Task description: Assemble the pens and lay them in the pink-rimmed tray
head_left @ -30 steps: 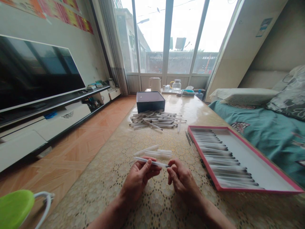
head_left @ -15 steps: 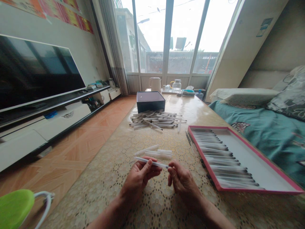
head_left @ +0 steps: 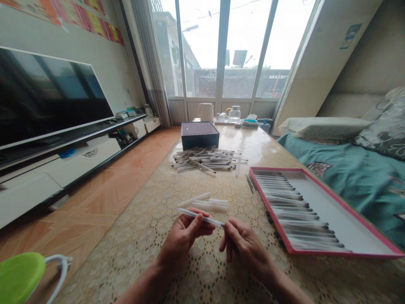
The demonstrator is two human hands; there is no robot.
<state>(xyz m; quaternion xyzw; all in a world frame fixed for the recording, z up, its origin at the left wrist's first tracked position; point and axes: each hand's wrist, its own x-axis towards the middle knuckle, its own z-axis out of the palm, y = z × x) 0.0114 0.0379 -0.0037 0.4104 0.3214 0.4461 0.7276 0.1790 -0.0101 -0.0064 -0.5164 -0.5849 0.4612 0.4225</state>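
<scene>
A white pen (head_left: 209, 220) lies across my left hand (head_left: 186, 232), pinched between thumb and fingers. At its dark right end, the thumb and forefinger of my right hand (head_left: 242, 240) are closed on it. Just beyond the hands, several translucent white pen caps or barrels (head_left: 215, 204) rest on the table. Farther off is a heap of pens or refills with dark ends (head_left: 209, 160). On the right, a pink-rimmed box lid (head_left: 376, 254) carries a row of pens (head_left: 297, 211) with dark tips.
Behind the heap stands a dark blue box (head_left: 200, 139). A pitcher (head_left: 207, 112), a glass teapot (head_left: 234, 113) and a tissue pack (head_left: 250, 121) are at the table's far end. Thin dark sticks (head_left: 252, 185) lie left of the lid. A green stool (head_left: 20, 276) is at lower left.
My right hand has shifted slightly, its lower fingers spreading a little downward, while it stays at the pen's right end. The left hand and pen are nearly unmoved.
</scene>
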